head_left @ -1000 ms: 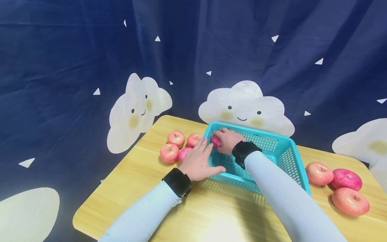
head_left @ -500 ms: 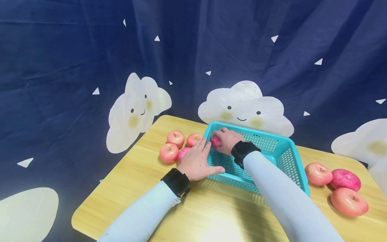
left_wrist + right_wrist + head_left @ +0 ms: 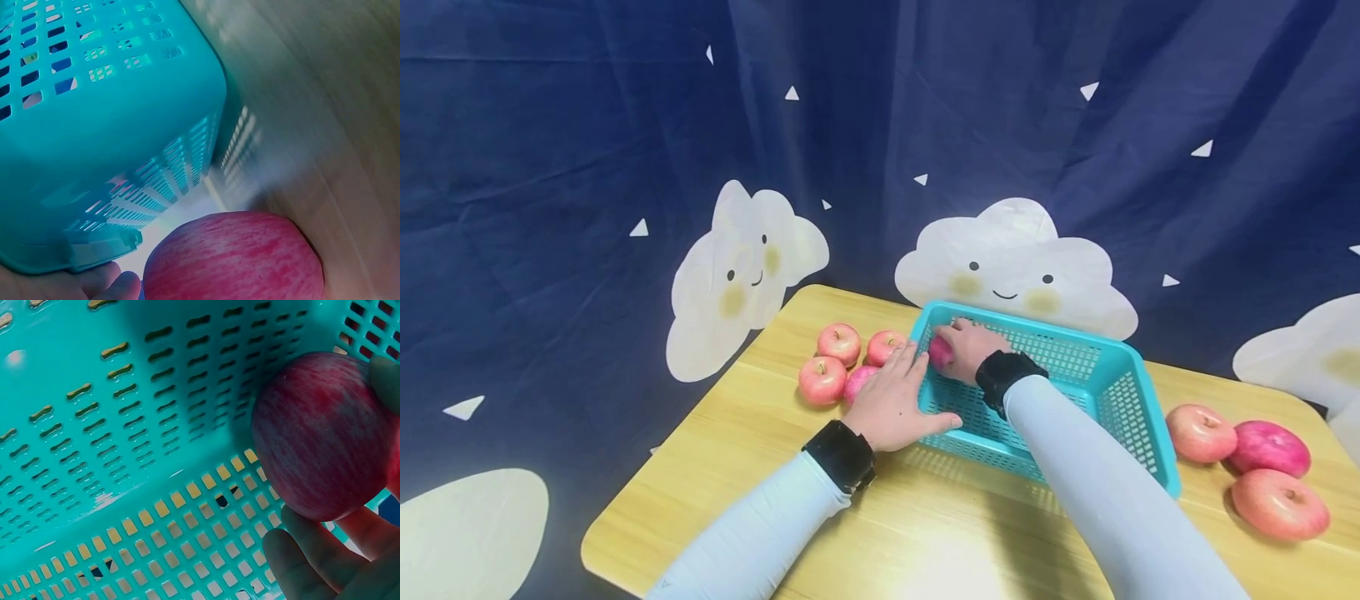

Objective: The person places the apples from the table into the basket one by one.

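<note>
A turquoise perforated plastic basket (image 3: 1052, 327) sits on the table. My right hand (image 3: 976, 350) reaches inside it and grips a dark pink apple (image 3: 940, 353) at the left end. In the right wrist view this apple (image 3: 325, 437) is near a corner of the basket, with fingertips (image 3: 306, 550) curled against it; whether it touches the basket floor I cannot tell. My left hand (image 3: 891, 408) lies over the basket's left end, its fingers fairly straight and the thumb spread. From the left wrist, its fingertips (image 3: 106, 281) show at the basket's rim, near a red-streaked apple (image 3: 234, 259).
Several apples (image 3: 822, 381) cluster left of the basket, one partly behind my left hand. To its right are two pale red apples (image 3: 1281, 504) and a deeper pink one (image 3: 1270, 448). A dark blue cloud-print curtain (image 3: 850, 125) hangs behind the wooden table (image 3: 730, 467).
The view shifts slightly. Both hands keep their places at the basket, and the right one still holds the apple.
</note>
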`<state>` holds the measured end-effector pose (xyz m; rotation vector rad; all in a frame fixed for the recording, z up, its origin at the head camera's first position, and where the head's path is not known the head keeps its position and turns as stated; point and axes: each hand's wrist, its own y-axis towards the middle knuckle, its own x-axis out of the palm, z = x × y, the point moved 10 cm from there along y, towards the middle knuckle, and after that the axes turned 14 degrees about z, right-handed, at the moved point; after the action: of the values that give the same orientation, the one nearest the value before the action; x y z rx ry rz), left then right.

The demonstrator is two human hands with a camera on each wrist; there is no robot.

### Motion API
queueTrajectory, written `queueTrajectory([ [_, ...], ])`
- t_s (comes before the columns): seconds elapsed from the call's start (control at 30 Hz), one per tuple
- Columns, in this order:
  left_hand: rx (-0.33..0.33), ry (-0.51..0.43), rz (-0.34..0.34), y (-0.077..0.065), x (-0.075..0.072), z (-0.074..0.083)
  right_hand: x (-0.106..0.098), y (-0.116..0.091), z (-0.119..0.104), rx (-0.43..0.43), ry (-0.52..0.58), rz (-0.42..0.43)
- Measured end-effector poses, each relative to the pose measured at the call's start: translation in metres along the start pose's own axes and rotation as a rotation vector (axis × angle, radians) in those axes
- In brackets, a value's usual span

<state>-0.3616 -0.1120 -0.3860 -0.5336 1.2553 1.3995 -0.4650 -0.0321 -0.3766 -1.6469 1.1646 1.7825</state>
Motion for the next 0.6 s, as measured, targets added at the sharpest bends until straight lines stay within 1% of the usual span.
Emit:
queueTrajectory([
  [0.17,-0.008,0.007,-0.002,-0.001,0.0,0.001,0.006,0.0,0.003,0.005,-0.002,-0.014],
  [0.33,-0.014,0.003,-0.003,0.0,0.0,0.002,0.013,0.003,0.009,0.0,-0.002,-0.009],
  [0.6,-0.03,0.005,-0.009,0.0,0.004,0.0,0.013,0.002,0.012,0.012,0.017,-0.014],
])
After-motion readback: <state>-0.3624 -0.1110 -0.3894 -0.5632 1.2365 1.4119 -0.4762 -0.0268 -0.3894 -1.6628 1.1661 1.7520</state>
